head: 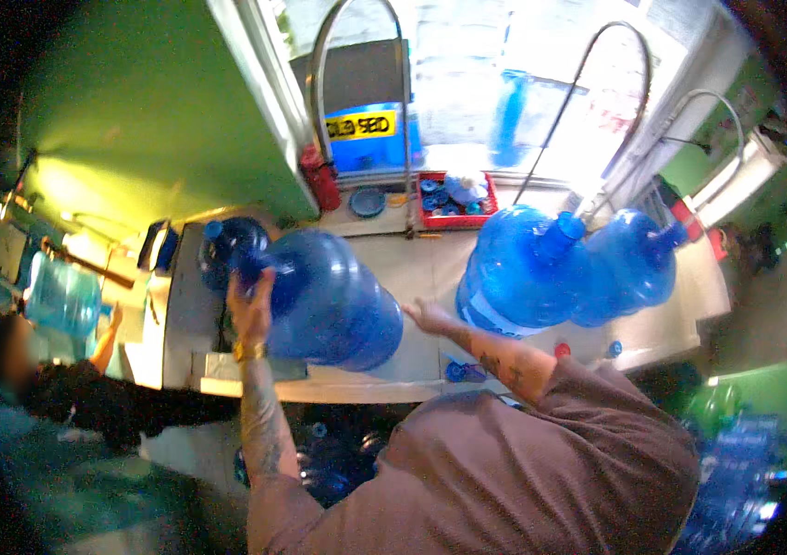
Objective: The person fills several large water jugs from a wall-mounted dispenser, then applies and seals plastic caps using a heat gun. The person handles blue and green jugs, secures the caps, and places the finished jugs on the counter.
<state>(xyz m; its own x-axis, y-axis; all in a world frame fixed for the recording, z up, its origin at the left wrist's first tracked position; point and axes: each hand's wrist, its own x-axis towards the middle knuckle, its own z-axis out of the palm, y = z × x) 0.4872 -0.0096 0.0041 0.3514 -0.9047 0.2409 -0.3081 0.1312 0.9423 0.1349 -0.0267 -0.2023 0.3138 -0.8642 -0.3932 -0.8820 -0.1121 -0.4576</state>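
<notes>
A large blue plastic water jug [338, 298] lies tilted over the counter, its neck pointing left. My left hand [251, 305] grips it at the neck. Near the jug's base, my right hand [428, 317] is held out with its fingers apart, and no object shows in it. To the right, a second blue water jug [525, 270] stands on the counter with another blue jug [626, 263] beside it. Behind my left hand is a darker blue jug [230, 243]. A blue cap [459, 371] lies near the counter's front edge, below my right hand.
A red plastic basket [456, 220] of blue caps sits by the window, near a fire extinguisher [319, 182] and curved metal pipes. A red cap [562, 349] lies on the counter [428, 257]. At far left, another person [53, 388] handles a light blue jug [64, 295].
</notes>
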